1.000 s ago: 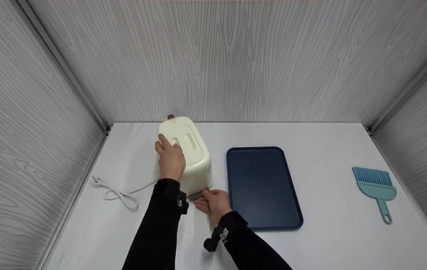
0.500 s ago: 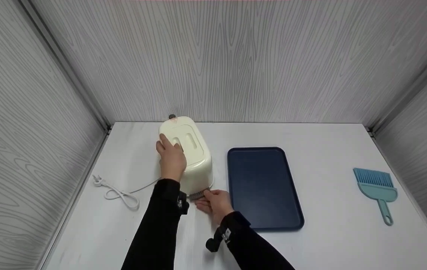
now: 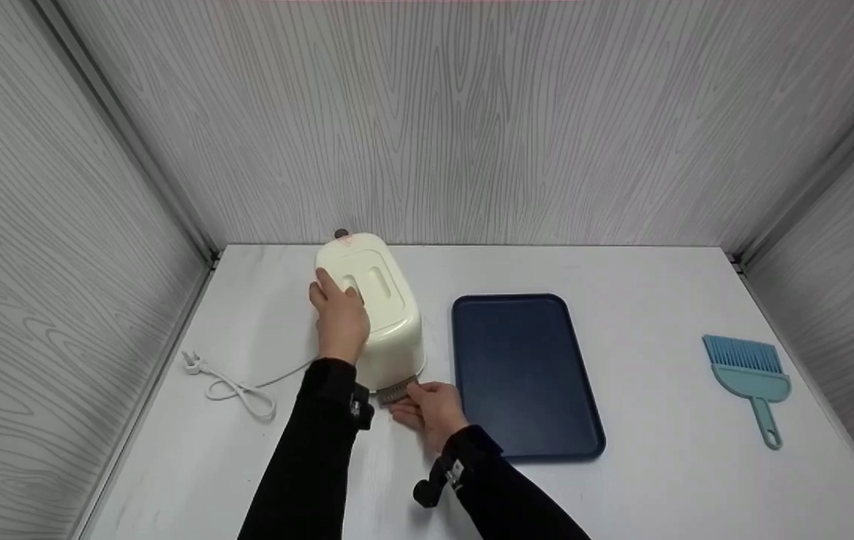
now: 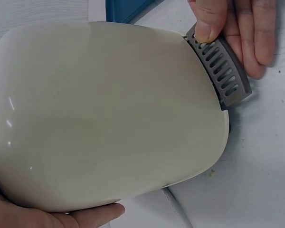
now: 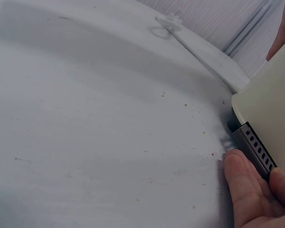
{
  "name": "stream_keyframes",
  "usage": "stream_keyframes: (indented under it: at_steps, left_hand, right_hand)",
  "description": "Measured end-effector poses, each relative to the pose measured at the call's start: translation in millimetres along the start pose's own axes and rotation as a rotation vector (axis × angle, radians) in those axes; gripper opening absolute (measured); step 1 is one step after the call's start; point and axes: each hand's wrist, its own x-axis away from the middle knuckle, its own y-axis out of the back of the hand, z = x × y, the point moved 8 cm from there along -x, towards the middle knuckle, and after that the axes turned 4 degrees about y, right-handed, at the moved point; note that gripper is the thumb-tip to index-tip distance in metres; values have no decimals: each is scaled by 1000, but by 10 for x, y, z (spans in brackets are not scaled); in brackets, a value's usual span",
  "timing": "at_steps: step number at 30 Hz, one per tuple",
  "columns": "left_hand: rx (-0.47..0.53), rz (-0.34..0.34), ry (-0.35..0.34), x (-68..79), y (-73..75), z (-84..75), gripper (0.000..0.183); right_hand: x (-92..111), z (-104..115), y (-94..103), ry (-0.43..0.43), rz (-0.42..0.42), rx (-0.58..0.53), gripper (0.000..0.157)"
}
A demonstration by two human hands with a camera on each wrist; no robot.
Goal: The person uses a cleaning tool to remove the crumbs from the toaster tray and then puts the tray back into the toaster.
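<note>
Hands [image 3: 342, 321] [image 3: 433, 407] on probable toaster [image 3: 393, 319], slotted grey piece [image 4: 222, 69]

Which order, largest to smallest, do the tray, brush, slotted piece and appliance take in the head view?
1. Tray
2. Appliance, partly covered by the left hand
3. Brush
4. Slotted piece, partly hidden

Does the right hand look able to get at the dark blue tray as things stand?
Probably yes: nothing stands between the right hand and the tray, though that hand pinches the grey slotted piece.
</note>
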Motion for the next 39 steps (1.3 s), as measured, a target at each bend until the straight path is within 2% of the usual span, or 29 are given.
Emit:
stream_keyframes:
  at_steps: [8,18,30,39]
  left_hand:
    - [-27,0,-1,-11,-5,1,65]
    - [-25,47,9,-35,-27,4,66]
    - [-25,47,31,-53,-35,28,65]
    - [-29,47,17,-44,-29,26,66]
  right_hand:
    - [25,0,-2,7,17,-9,20]
    - [56,-13,25,2,7,5,21]
    - [94,-53,62,5,8,16,20]
    - [135,-65,78,-3,21,14,19]
